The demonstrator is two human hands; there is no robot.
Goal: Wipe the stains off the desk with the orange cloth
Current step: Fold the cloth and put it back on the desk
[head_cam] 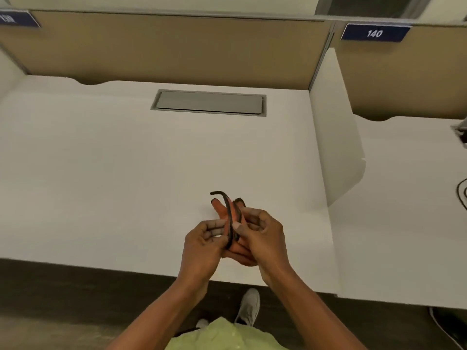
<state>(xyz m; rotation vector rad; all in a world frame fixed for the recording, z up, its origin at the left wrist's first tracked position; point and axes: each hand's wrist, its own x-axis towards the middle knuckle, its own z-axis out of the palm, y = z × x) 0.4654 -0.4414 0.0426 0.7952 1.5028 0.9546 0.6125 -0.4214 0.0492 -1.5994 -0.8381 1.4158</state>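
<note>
The orange cloth (228, 218), edged in dark trim, is folded up and held edge-on above the front of the white desk (126, 173). My left hand (202, 245) pinches its left side and my right hand (262, 238) grips its right side; both hold it just above the desk's front edge. No stain stands out on the pale desk surface from here. Most of the cloth is hidden between my fingers.
A grey cable hatch (209, 102) is set into the desk's back middle. Tan partition panels (164, 46) close the back; a white divider (336, 137) stands on the right. The neighbouring desk (404, 198) carries a black cable (462, 195). My shoe (249, 306) shows below.
</note>
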